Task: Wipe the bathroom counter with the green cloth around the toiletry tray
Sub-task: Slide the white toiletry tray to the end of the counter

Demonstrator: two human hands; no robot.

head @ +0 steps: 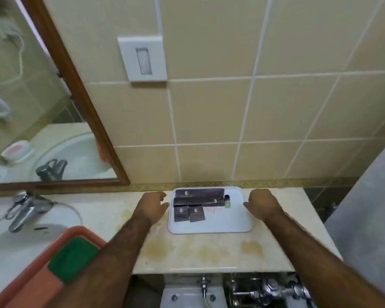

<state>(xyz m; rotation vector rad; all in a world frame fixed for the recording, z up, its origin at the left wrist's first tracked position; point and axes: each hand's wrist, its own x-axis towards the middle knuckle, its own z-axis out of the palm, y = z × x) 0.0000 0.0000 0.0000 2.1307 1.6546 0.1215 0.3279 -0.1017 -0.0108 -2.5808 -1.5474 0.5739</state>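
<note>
In the middle of the frame my left hand (152, 202) and my right hand (261, 202) are at the two sides of the white rectangular plastic tray (229, 221), fingers loosely curled, grasping nothing. The tray sits on the beige stained stone counter (187, 250). The dark boxes (198, 197) carry pale logos, too blurred to read. The folded green cloth (72, 257) lies in the orange plastic basin (40, 283), lower left.

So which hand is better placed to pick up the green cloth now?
Left. The left hand is on the same side as the green cloth, which lies in the orange tub. The right hand is beyond the white tray.
</note>
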